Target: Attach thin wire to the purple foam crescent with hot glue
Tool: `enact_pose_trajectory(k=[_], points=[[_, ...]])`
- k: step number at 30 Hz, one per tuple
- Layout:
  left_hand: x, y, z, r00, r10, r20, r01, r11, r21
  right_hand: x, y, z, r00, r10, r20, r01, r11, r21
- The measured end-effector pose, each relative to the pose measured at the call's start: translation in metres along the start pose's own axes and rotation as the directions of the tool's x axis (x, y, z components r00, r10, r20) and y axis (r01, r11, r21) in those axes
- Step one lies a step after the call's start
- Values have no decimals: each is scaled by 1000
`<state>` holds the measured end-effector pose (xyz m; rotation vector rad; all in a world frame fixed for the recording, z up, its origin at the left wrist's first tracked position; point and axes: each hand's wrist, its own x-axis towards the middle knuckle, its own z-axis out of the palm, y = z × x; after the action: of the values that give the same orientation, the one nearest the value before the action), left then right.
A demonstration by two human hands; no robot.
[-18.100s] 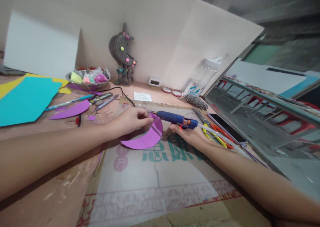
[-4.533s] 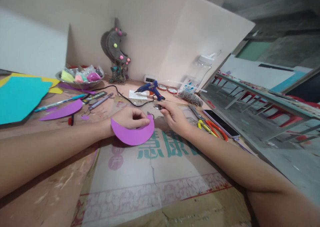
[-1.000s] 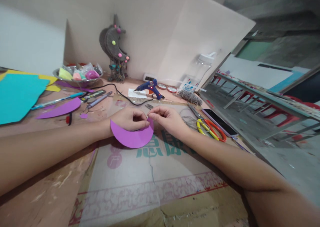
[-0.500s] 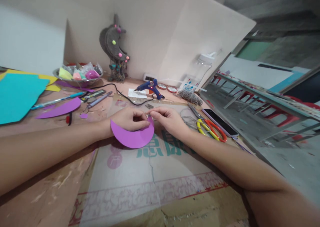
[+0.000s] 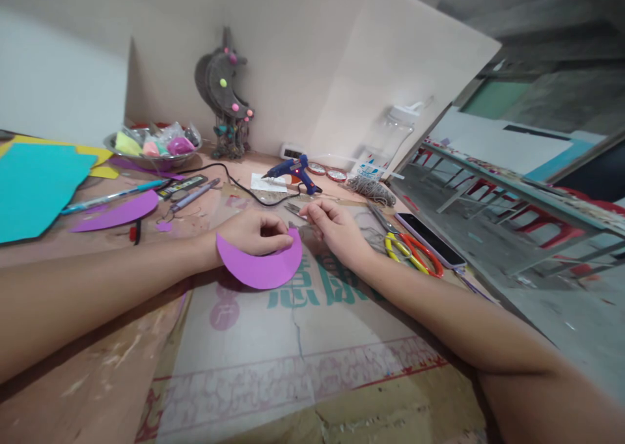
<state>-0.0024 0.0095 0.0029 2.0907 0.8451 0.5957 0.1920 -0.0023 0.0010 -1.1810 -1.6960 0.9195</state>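
Note:
My left hand (image 5: pixel 254 234) is closed on a purple paper crescent (image 5: pixel 261 267) and holds it upright over the printed cardboard sheet (image 5: pixel 293 340). My right hand (image 5: pixel 336 228) hovers just right of the crescent's tip, with its fingers curled over a small metal snipper (image 5: pixel 293 209) on the cardboard. Whether those fingers grip anything I cannot make out. A blue glue gun (image 5: pixel 293 169) stands behind the hands, its black cord (image 5: pixel 234 183) trailing left.
Yellow and orange scissors (image 5: pixel 415 254), a phone (image 5: pixel 430 238) and a twine bundle (image 5: pixel 368 189) lie to the right. On the left are teal paper (image 5: pixel 34 190), a purple scrap (image 5: pixel 114 212), pens (image 5: pixel 114 196) and a metal bowl (image 5: pixel 153 152). A moon ornament (image 5: pixel 222 92) stands at the back.
My right hand has left the crescent's tip and moved back and right toward the snipper. The left hand and crescent have stayed put. Earlier the glue gun was set down at the back.

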Motion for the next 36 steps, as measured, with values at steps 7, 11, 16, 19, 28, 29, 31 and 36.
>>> enact_pose_trajectory(k=[7,11,16,19,28,29,31,36], points=[[-1,-1,0,1000,-7,-8,7,1000,-3,1,1,1,999,-31,-14,31,999,-14],[0,-3,0,1000,5,-8,-5,1000,-2,1,2,2,998,-19,67,14,998,65],[1,-5,0,1000,18,6,-19,1000,21,-4,-1,5,982,35,185,-43,998,43],[1,-6,0,999,31,12,-32,997,71,-6,-3,7,982,-31,188,45,996,-73],[0,-4,1,1000,-10,13,8,994,107,-9,-7,8,982,-107,154,129,981,-142],[-1,-4,1,1000,-11,13,10,995,104,-10,-7,8,982,-112,150,133,981,-143],[-1,-4,1,1000,-14,16,12,994,106,-10,-8,7,983,-115,141,135,981,-141],[-1,-4,0,1000,6,13,-7,993,121,-9,-8,7,982,-127,137,149,974,-171]])
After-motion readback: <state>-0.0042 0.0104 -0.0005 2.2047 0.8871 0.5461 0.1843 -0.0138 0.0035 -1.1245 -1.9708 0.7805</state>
